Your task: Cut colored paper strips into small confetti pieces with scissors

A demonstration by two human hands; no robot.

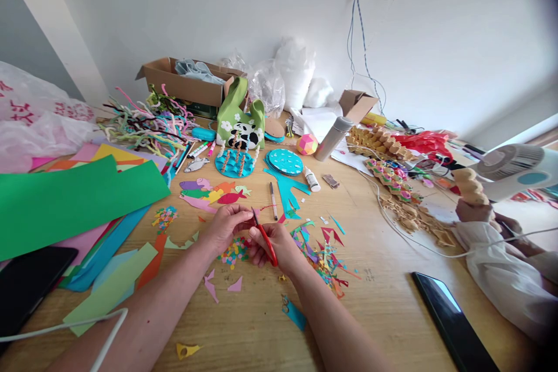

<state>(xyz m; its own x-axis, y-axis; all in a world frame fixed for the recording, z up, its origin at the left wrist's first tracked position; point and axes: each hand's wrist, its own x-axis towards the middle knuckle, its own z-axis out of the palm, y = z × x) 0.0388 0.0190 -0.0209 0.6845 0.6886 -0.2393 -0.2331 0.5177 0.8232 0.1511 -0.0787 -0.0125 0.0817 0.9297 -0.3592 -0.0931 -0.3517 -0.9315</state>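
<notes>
My right hand (pixel 281 249) is wrapped round the red handles of a pair of scissors (pixel 267 242), whose dark blades point up and away to the left. Close beside the blades, my left hand (pixel 229 225) has thumb and finger pinched together; whatever is between them is too small to make out. Below the hands lies a pile of small coloured paper dots (pixel 234 253). To the right of my right hand are scattered paper scraps (pixel 329 267). Beyond the hands sit several paper fish (pixel 213 190) and a pen (pixel 273 200).
Green paper sheets (pixel 82 203) cover the left side. Blue discs (pixel 285 161), a glue bottle (pixel 311 179), a thermos (pixel 333 138) and a panda bag (pixel 240 122) stand farther back. At right are a phone (pixel 451 322), a fan (pixel 514 168) and another person's hand (pixel 473 211).
</notes>
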